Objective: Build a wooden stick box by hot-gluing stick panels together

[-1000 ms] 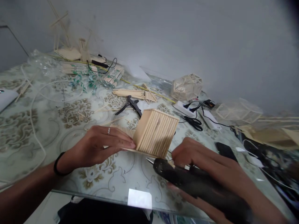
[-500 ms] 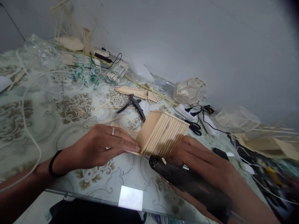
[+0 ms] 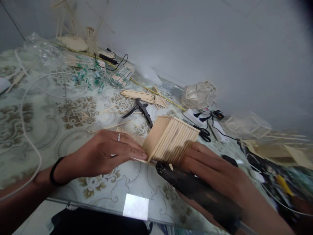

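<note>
A small box (image 3: 172,138) made of thin round wooden sticks, with a flat smooth side, stands tilted on the table between my hands. My left hand (image 3: 114,151) is closed on a flat stick panel (image 3: 130,135), its fingertips at the box's lower left edge. My right hand (image 3: 215,169) is wrapped round a black glue gun (image 3: 198,192), with its knuckles close against the ribbed side of the box. The gun's nozzle points at the bottom corner where box and panel meet. The gun's grip is mostly hidden.
Behind the box lie black cutters (image 3: 140,111), loose sticks (image 3: 139,95) and scissors (image 3: 204,133). Power strips (image 3: 194,117) with cords stand right of them. Stick frames (image 3: 199,94) line the wall side. A white cable (image 3: 24,124) runs across the left. The glass table edge (image 3: 102,213) is near me.
The hands, box and glue gun hold almost the same place. The whole view has shifted very slightly, and the gun's nozzle stays at the corner.
</note>
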`<state>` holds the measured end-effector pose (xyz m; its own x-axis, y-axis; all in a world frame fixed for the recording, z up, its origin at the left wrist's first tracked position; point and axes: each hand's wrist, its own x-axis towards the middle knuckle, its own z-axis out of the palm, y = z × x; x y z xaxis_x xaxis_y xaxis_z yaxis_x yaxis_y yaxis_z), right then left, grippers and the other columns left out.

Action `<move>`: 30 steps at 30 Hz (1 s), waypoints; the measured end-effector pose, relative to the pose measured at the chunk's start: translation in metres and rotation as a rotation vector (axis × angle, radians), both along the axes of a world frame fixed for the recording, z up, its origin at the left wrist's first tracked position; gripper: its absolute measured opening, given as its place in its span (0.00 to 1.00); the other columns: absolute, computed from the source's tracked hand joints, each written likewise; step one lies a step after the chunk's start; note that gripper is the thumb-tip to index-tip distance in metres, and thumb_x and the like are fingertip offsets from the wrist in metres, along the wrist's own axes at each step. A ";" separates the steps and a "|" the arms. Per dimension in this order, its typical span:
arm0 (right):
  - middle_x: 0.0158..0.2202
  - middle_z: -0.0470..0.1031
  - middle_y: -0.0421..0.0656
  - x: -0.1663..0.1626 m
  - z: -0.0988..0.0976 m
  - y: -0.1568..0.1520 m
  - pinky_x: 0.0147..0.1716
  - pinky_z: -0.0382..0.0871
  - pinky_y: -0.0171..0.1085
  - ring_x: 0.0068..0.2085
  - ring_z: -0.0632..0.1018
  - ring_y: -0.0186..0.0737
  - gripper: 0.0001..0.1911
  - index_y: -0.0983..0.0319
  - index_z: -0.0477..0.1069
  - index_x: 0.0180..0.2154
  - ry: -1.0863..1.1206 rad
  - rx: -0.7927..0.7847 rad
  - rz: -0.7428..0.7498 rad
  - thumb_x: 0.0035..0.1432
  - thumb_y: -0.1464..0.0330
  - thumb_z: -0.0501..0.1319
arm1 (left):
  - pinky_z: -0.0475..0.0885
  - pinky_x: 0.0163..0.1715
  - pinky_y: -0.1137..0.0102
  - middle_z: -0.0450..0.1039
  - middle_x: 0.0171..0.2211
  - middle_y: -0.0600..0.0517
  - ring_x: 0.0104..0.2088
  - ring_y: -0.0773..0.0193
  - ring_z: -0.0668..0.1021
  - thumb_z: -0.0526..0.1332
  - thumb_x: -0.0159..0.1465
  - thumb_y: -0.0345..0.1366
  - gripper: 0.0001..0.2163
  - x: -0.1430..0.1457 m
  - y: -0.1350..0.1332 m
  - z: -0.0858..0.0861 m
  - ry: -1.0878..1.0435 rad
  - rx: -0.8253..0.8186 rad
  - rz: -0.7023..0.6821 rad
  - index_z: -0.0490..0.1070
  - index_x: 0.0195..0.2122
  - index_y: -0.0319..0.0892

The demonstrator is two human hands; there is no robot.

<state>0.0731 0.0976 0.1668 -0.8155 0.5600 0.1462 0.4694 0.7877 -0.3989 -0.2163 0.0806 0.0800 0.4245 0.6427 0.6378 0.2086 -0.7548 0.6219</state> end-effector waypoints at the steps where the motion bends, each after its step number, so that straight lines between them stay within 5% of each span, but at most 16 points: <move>1: 0.37 0.80 0.44 0.000 0.000 0.000 0.38 0.73 0.45 0.44 0.80 0.50 0.05 0.56 0.72 0.39 -0.003 0.001 -0.004 0.69 0.72 0.62 | 0.84 0.51 0.75 0.89 0.45 0.51 0.47 0.65 0.89 0.63 0.74 0.23 0.11 0.000 0.000 0.000 -0.001 0.002 -0.001 0.84 0.47 0.43; 30: 0.35 0.78 0.44 -0.006 0.004 0.008 0.30 0.69 0.41 0.38 0.78 0.46 0.09 0.56 0.68 0.36 -0.016 0.103 0.029 0.67 0.75 0.61 | 0.83 0.51 0.75 0.89 0.45 0.51 0.48 0.64 0.89 0.64 0.73 0.23 0.11 -0.002 0.000 0.001 0.002 -0.036 -0.004 0.84 0.48 0.44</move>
